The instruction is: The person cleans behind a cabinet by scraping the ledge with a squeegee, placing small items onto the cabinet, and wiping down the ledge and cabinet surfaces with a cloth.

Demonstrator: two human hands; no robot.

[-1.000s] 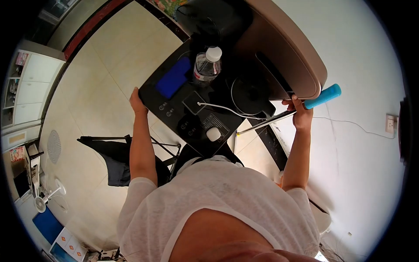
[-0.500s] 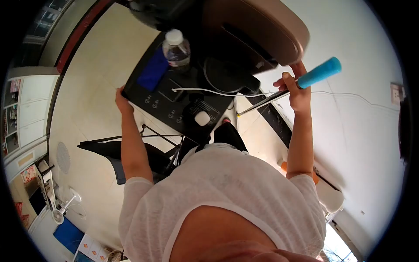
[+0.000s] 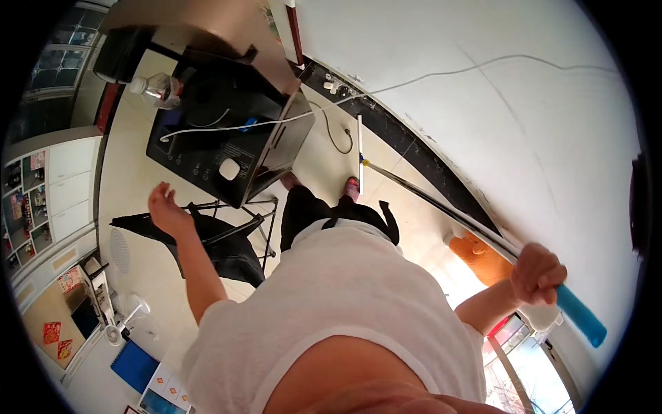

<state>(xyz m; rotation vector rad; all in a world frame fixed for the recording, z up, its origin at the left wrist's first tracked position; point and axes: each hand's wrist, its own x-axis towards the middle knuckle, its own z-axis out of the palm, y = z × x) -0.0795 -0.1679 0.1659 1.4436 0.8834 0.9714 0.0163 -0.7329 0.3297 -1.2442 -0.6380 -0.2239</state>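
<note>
My right hand point(image 3: 539, 274) is wrapped round the pole of a long tool just above its blue handle point(image 3: 581, 316). The pole point(image 3: 427, 200) runs down to a thin white head point(image 3: 360, 155) on the floor. My left hand point(image 3: 169, 210) is off the black machine top point(image 3: 200, 165), its fingers apart and holding nothing. On that black top are a clear bottle point(image 3: 160, 91) with a white cap, a small white rounded case point(image 3: 229, 169) and a white cable's end point(image 3: 165, 139).
A folding chair with black cloth point(image 3: 224, 252) stands below my left forearm. The white cable point(image 3: 414, 79) stretches across to the wall. An orange object point(image 3: 479, 257) lies behind the pole. White shelves point(image 3: 69, 183) and a fan point(image 3: 114, 334) are at the left.
My left hand has let go of the black top's edge. My right hand has moved down and right with the tool. The machine now appears farther left, turned, with its side showing.
</note>
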